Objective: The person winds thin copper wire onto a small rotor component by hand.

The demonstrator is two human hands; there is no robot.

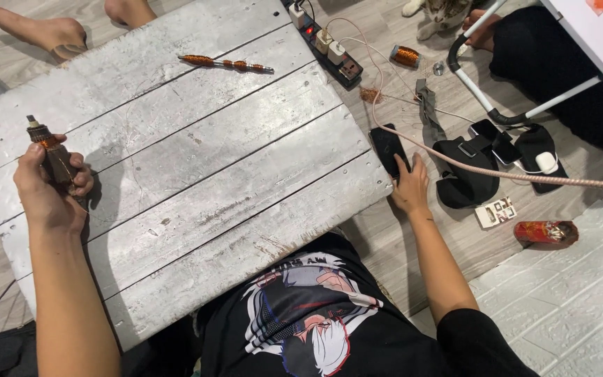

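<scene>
My left hand [49,188] grips a dark cylindrical rod wound with copper wire [49,152], held upright over the left side of a worn grey wooden board [204,160]. My right hand [409,187] reaches off the board's right edge and rests its fingers on a black phone [387,148] lying on the floor. A second long rod with several copper windings [226,64] lies at the far side of the board, away from both hands.
A black power strip [329,49] with plugs, a copper wire spool [405,56] and a braided pink cable [497,171] lie on the floor at right. Black pouches [465,174], another phone [497,139], a red packet [546,232] sit nearby. Another person's feet [43,31] rest beyond the board.
</scene>
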